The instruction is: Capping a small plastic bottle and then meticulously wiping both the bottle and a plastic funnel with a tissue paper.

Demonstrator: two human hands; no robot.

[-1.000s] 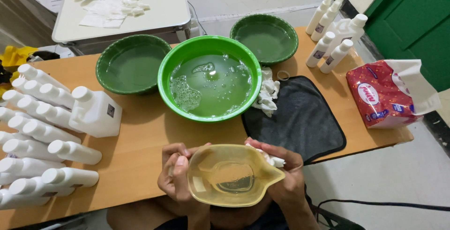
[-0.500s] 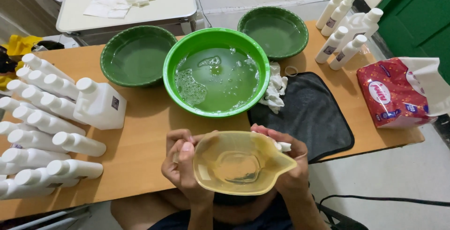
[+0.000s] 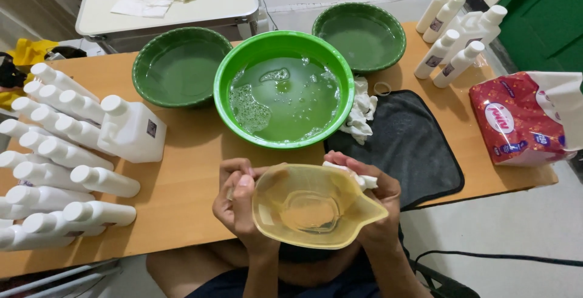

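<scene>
I hold a translucent yellowish plastic scoop-shaped bowl [image 3: 313,207] with a spout over the table's near edge. My left hand [image 3: 238,204] grips its left rim. My right hand [image 3: 376,204] holds its right side and presses a white tissue [image 3: 355,175] against the rim. Just beyond stands a bright green basin [image 3: 283,88] of soapy greenish water with foam.
Two dark green bowls [image 3: 181,67] [image 3: 359,29] flank the basin. Several white bottles [image 3: 57,146] lie at the left; more white bottles [image 3: 458,30] stand at the back right. A dark cloth [image 3: 407,143], crumpled tissues [image 3: 359,116] and a red tissue pack [image 3: 522,119] sit on the wooden table [image 3: 182,182].
The view has shifted slightly. My hands keep the yellowish bowl, turning it a little, with the spout now pointing further right and the tissue moving along the rim.
</scene>
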